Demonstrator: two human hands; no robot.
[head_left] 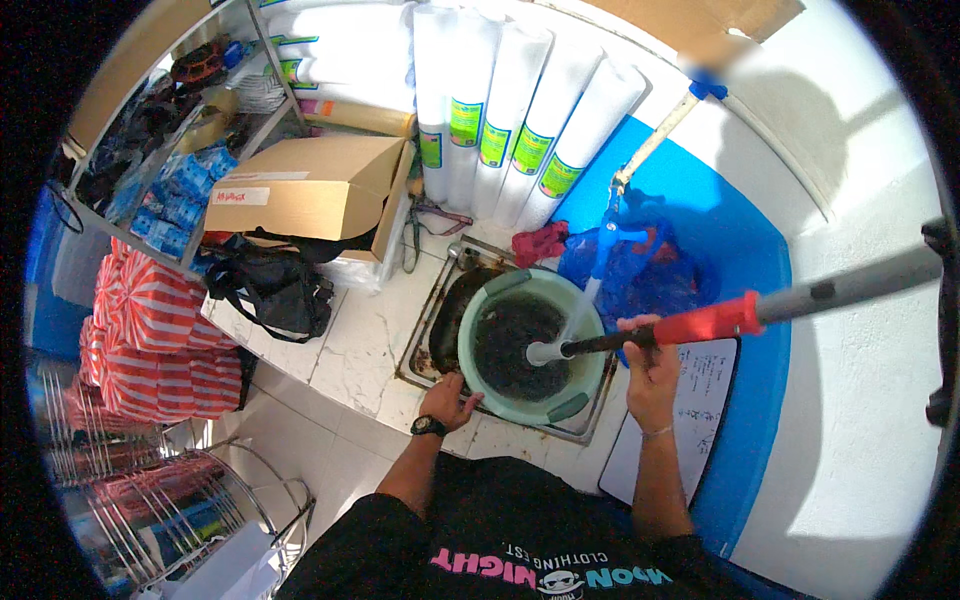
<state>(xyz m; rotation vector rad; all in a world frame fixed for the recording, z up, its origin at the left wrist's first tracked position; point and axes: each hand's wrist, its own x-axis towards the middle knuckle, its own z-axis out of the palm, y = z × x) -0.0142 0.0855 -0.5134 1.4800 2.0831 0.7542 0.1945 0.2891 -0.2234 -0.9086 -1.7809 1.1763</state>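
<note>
A pale green plastic basin (480,388) with darker green handles sits in a stained metal sink, holding dark water. My left hand (448,402), with a black watch on the wrist, rests open against the basin's near left side, thumb apart from the fingers. My right hand (652,378) is closed around the black section of a red, grey and black pole (705,318). This pole slants in from the right, and its dark tip meets the grey end of a water pipe (598,262) over the basin. The pipe comes down from a wall fitting.
Upright white rolls (490,130) line the back wall. An open cardboard box (300,195) and a black bag (265,290) are on the counter's left. A whiteboard (660,440) lies right of the sink, beside a blue panel (755,400). Red-striped bundles (160,330) stand left.
</note>
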